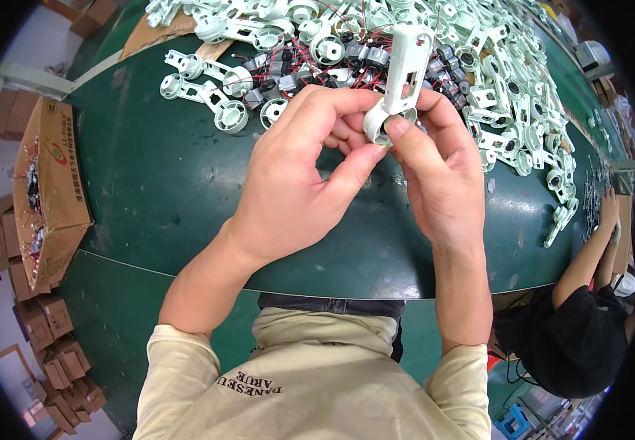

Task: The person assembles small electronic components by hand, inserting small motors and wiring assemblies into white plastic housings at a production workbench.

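Between both hands, above the green table, stands a pale green plastic housing (410, 62) with a slotted handle pointing up and a round ring at its lower end. My left hand (299, 165) pinches the ring from the left with thumb and fingers. From the other side my right hand (442, 161) grips the same ring, its thumb pressed against the opening. Whatever sits inside the ring is hidden by that thumb. Just behind the hands lies a heap of small motors (365, 57) with red wires.
A large pile of similar housings (508, 95) covers the far and right side of the green table (185, 172). At the left stands an open cardboard box (57, 191) holding small wired parts. Another person (581, 330) in black works at the right, hands near thin metal pieces.
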The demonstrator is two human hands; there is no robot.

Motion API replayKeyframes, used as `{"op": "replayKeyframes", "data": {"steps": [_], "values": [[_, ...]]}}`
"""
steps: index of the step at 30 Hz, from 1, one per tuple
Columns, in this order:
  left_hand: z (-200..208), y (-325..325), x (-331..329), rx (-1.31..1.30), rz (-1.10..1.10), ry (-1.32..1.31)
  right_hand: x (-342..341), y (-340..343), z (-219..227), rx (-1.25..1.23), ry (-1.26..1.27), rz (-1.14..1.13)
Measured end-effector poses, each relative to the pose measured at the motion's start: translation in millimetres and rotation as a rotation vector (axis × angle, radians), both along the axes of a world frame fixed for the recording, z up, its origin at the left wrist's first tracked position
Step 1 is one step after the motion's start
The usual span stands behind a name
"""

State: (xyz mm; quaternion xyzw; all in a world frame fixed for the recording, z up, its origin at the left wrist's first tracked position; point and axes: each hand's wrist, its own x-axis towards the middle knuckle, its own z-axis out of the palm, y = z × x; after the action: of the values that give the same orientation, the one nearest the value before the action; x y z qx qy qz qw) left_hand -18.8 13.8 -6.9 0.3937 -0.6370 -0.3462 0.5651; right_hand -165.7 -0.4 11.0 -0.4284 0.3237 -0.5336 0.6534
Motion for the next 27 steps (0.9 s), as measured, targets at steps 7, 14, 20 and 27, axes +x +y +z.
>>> {"op": "replayKeyframes", "data": {"steps": [7,14,20,27], "values": [[-1.1,0.1,0.1,-0.008,-0.006,-0.049,-0.5,1.9,1.0,-0.023,0.061,-0.010],[-0.4,-2.5,2.0,0.043,-0.033,-0.012,-4.9,0.5,2.1,-0.039,0.084,0.039],[5.2,-1.3,2.7,0.156,-0.126,0.161,-5.9,-1.3,-1.6,-0.065,0.039,0.055],[1.3,-3.5,6.1,0.128,-0.077,0.062,-0.7,4.9,-6.0,-0.136,0.106,0.029]]}}
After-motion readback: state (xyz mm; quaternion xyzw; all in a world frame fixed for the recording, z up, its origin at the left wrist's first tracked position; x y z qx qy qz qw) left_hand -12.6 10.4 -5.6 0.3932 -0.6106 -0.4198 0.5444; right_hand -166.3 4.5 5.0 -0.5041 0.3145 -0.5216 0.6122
